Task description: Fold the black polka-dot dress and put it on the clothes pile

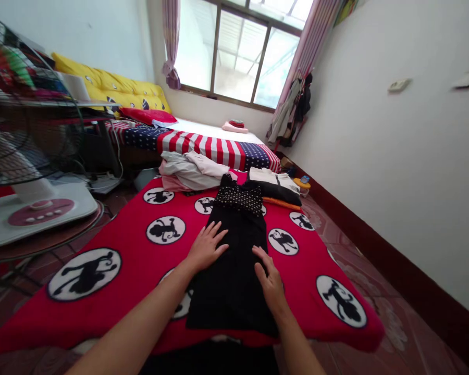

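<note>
A black dress (234, 271) with a white-dotted top lies lengthwise on a red blanket (133, 281) printed with black monkey figures in white circles. On its left edge rests my left hand (208, 247), fingers spread and flat. My right hand (269, 276) lies at the right edge of the dress, its fingers loosely extended and touching the cloth. Neither hand grasps anything. Beyond the dress, crumpled grey and pink clothes (191, 171) sit to the left, and a folded stack of white, black and orange clothes (275, 186) sits to the right.
A white fan (39, 208) stands on a round stool at the left. Behind the blanket is a bed with a stars-and-stripes cover (203, 146). Jackets (291, 112) hang by the window. A white wall (406, 156) runs along the right.
</note>
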`<state>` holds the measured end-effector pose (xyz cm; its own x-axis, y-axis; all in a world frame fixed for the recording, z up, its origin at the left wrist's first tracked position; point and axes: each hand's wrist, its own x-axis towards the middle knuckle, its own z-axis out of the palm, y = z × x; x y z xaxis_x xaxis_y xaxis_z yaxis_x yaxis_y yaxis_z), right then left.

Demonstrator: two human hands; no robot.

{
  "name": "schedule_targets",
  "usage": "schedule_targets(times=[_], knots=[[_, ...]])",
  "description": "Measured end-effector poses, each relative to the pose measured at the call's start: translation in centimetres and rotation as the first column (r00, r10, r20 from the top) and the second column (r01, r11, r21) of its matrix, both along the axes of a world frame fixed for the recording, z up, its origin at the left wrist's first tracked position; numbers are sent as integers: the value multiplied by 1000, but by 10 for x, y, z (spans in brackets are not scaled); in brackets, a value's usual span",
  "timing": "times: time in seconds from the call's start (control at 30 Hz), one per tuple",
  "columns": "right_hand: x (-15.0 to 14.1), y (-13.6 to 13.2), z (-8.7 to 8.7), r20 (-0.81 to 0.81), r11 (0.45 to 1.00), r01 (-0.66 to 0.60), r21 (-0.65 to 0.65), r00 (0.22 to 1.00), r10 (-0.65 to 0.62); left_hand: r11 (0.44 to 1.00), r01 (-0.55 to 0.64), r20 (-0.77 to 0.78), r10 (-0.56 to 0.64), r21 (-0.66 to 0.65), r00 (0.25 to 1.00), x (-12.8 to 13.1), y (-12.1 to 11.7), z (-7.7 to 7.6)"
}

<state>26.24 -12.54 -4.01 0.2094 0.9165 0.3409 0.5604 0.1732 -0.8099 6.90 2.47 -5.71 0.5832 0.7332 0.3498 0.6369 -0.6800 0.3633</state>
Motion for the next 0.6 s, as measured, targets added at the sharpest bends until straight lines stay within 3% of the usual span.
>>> schedule_targets(times=[0.17, 0.3, 0.47, 0.6], knots=[[-31, -50, -2, 245, 993, 24, 118, 968, -52, 991, -133, 232, 122, 33, 965, -10, -20, 3], [-49, -60, -6, 351, 996, 43, 81, 934, -69, 982, -191, 358, 177, 5, 917, -18, -27, 9], [-53, -53, -9, 281, 992, 69, 101, 955, -95, 991, -135, 304, 133, -15, 943, -25, -31, 10], [-42, -54, -9, 85, 993, 48, 103, 995, -57, 991, -136, 207, 136, -12, 969, -26, -34, 13]])
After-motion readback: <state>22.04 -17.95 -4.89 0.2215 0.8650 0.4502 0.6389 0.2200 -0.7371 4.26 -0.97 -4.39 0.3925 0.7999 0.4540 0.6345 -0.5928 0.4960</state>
